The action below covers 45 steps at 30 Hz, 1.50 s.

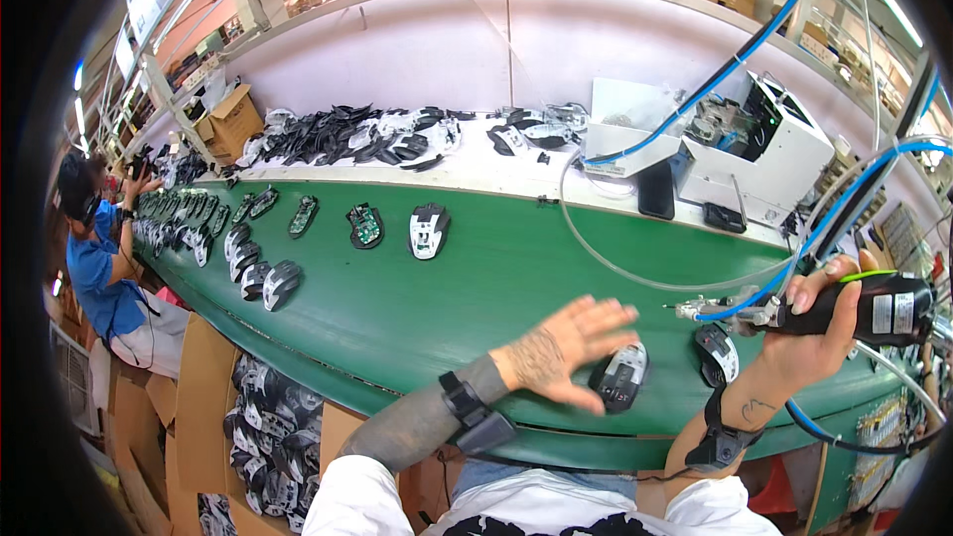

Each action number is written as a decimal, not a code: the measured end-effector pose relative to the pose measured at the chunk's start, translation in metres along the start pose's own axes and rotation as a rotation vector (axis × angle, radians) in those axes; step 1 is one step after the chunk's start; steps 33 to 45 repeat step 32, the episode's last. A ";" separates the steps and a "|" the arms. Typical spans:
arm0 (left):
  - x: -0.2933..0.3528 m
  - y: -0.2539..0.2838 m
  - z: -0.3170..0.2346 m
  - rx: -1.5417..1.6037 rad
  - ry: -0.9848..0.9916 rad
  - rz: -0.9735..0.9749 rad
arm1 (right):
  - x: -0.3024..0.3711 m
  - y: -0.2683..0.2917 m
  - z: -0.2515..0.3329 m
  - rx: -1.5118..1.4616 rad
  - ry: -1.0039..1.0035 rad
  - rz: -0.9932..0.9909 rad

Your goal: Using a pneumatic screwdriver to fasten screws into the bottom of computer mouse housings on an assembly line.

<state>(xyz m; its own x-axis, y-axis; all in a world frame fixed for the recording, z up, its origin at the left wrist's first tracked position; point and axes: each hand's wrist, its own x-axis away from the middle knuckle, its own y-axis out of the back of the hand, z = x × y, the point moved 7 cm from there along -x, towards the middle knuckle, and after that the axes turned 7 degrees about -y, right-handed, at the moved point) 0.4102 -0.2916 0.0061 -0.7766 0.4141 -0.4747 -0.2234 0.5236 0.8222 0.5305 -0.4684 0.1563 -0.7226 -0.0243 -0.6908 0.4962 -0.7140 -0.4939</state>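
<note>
Cardboard boxes [260, 427] below the near edge of the desk [467, 288] hold heaps of black-and-white mouse shells. On the green desk surface, the left hand [566, 349] lies open, fingers spread, touching a black mouse body [618, 375] near the near edge. Just beside it sits a second mouse body [715, 354]. The right hand [814, 333] is closed around a black power screwdriver [854, 308] with blue hoses. More mouse bodies [428, 229] line the desk toward the far-left end, where another person [94, 258] works.
</note>
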 end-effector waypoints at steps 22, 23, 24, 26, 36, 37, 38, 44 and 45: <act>0.049 -0.032 0.104 1.709 0.770 -1.115 | 0.013 -0.033 -0.036 -0.150 -0.058 0.178; 0.047 -0.037 0.101 1.746 0.766 -1.074 | 0.015 -0.035 -0.039 -0.182 -0.071 0.208; 0.046 -0.041 0.098 1.783 0.761 -1.031 | 0.016 -0.035 -0.041 -0.177 -0.079 0.213; 0.048 -0.043 0.093 1.779 0.774 -0.977 | 0.018 -0.039 -0.044 -0.252 -0.109 0.258; 0.038 -0.045 0.084 1.909 0.664 -0.906 | 0.021 -0.039 -0.048 -0.193 -0.099 0.295; 0.038 -0.045 0.084 1.909 0.664 -0.906 | 0.021 -0.039 -0.048 -0.193 -0.099 0.295; 0.038 -0.045 0.084 1.909 0.664 -0.906 | 0.021 -0.039 -0.048 -0.193 -0.099 0.295; 0.038 -0.045 0.084 1.909 0.664 -0.906 | 0.021 -0.039 -0.048 -0.193 -0.099 0.295; 0.038 -0.045 0.084 1.909 0.664 -0.906 | 0.021 -0.039 -0.048 -0.193 -0.099 0.295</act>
